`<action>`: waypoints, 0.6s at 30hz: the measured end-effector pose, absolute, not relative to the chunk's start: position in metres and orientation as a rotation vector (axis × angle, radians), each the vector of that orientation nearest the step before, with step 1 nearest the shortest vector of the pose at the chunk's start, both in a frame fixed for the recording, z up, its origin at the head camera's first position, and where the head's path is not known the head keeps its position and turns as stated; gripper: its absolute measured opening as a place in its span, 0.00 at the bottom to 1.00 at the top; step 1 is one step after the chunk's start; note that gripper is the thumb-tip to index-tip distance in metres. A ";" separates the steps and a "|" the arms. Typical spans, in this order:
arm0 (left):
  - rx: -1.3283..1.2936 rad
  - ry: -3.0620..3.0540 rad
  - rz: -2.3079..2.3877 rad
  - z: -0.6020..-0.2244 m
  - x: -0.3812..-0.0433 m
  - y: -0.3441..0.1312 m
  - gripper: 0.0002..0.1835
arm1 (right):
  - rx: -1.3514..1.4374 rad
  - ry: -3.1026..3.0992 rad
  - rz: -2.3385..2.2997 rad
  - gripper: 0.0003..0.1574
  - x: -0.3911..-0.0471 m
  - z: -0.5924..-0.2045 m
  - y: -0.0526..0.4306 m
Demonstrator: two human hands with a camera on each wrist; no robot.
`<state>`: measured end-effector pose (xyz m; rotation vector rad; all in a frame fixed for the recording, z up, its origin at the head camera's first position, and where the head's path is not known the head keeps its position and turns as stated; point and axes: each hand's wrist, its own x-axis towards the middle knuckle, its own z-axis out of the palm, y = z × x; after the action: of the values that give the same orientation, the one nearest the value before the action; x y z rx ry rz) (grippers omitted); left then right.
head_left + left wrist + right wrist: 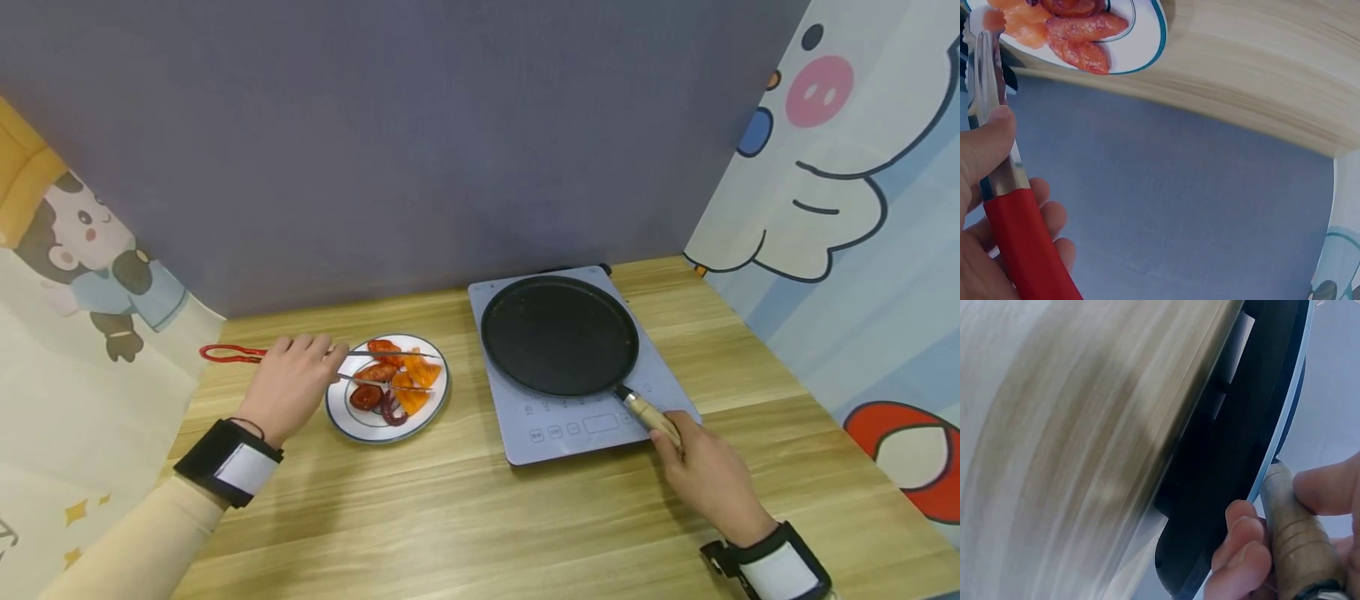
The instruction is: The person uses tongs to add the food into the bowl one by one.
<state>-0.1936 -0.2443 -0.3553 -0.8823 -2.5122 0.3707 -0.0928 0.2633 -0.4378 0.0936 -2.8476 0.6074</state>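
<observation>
With my left hand [296,383] I grip a pair of metal tongs [984,75] with red handles [1029,244]. Their two arms are spread apart above a white plate [345,417] with a blue rim. On the plate lie reddish sausage-like pieces [375,372], orange pieces [411,402] and a dark purplish curl [392,410]. Whether the tips touch the food I cannot tell. My right hand [708,475] holds the wooden handle [1297,531] of a flat black pan [558,333], which rests on a grey induction cooker [525,437]. Nothing but small specks shows in the pan.
The cooker stands toward the back right of a wood-grain table [420,517], with the plate to its left. A grey panel [420,150] closes off the back. Cartoon-printed sheets hang at the left [97,250] and right [847,208].
</observation>
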 end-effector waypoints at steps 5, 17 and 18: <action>-0.885 -2.521 0.346 -0.357 -0.198 -0.246 0.16 | 0.089 -2.849 0.609 0.15 -0.092 -0.438 0.264; -0.920 -2.538 0.360 -0.353 -0.202 -0.251 0.15 | 0.110 -2.843 0.603 0.17 -0.093 -0.438 0.263; -0.925 -2.539 0.369 -0.352 -0.202 -0.251 0.16 | 0.113 -2.840 0.599 0.17 -0.093 -0.438 0.263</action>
<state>-0.2024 -0.2508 -0.3520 -0.9254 -2.5395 0.3687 -0.0927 0.2634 -0.4380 0.1131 -2.8400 0.5992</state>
